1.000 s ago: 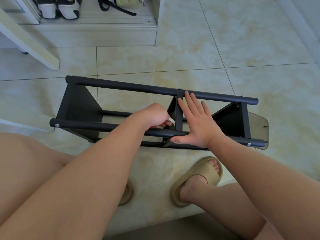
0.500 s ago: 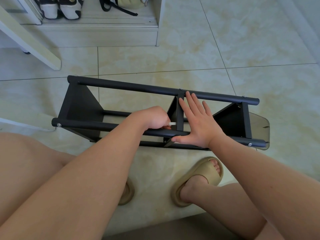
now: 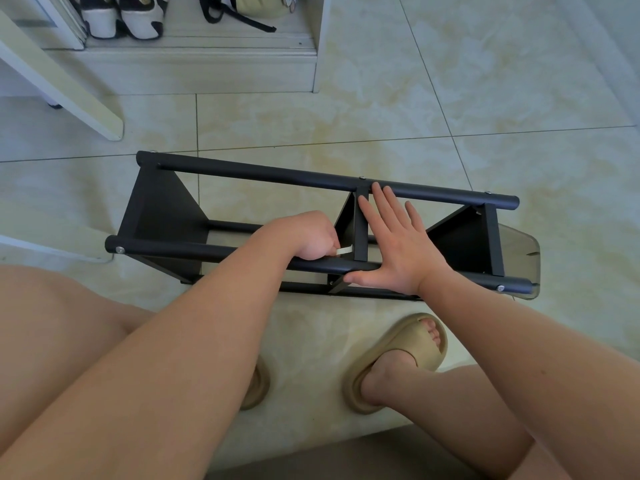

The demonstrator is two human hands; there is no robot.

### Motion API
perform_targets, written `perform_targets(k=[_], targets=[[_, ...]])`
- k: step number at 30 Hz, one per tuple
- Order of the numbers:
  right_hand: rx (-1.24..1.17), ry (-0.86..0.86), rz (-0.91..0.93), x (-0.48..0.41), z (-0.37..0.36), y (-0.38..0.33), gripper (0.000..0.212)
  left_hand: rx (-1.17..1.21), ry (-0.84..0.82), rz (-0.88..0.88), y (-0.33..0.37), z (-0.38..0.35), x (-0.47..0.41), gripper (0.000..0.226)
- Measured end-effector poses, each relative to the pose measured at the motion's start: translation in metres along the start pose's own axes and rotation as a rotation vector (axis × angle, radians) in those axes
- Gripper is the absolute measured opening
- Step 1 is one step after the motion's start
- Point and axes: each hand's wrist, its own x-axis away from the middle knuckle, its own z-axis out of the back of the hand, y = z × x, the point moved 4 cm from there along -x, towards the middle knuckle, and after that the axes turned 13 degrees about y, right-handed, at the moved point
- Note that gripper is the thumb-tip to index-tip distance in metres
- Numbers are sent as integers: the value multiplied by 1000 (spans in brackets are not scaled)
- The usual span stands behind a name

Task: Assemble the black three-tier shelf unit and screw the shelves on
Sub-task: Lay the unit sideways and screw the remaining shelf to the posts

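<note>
The black three-tier shelf unit (image 3: 242,169) lies on its side on the tiled floor, its round poles running left to right with three black shelf panels between them. My left hand (image 3: 304,235) curls round a small pale tool (image 3: 344,250), whose tip sticks out toward the middle shelf (image 3: 360,220) just above the near pole. My right hand (image 3: 394,244) lies flat with straight fingers against the middle shelf's right side, thumb along the near pole. Silver screw heads show at the pole ends.
A grey translucent plastic piece (image 3: 519,247) lies under the unit's right end. A white slanted furniture leg (image 3: 62,88) stands at the upper left, beside a low ledge with shoes (image 3: 121,15). My feet in beige slippers (image 3: 398,358) sit just in front of the unit.
The pale tool's tip has come into sight from my left fist, which has shifted slightly at the middle shelf. My right hand has stayed flat in place.
</note>
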Motion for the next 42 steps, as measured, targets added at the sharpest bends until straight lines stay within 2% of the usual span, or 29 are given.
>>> perform_targets(k=[5,10,15,19,23,25,30,35,42], targets=[[4,2,0,0,0,0,130,50,88,23,-11,12,-2,17],[1,1,1,0,0,0,130,155,143,-1,-8,10,-9,25],[-14,3,1,0,0,0,130,524,144,118,-10,-3,-14,10],[-13,6,5,0,0,0,129,679,199,228,-8,-15,-18,7],[-11,5,1,0,0,0,129,686,325,240,-9,-15,-18,7],[-5,5,2,0,0,0,129,710,344,247,-9,-15,-17,3],[0,8,3,0,-1,0,128,744,382,270,-4,-13,-16,9],[-2,8,1,0,-1,1,129,780,353,264,-1,-13,-16,10],[-4,12,6,0,0,0,129,711,266,288,-1,-12,-13,9]])
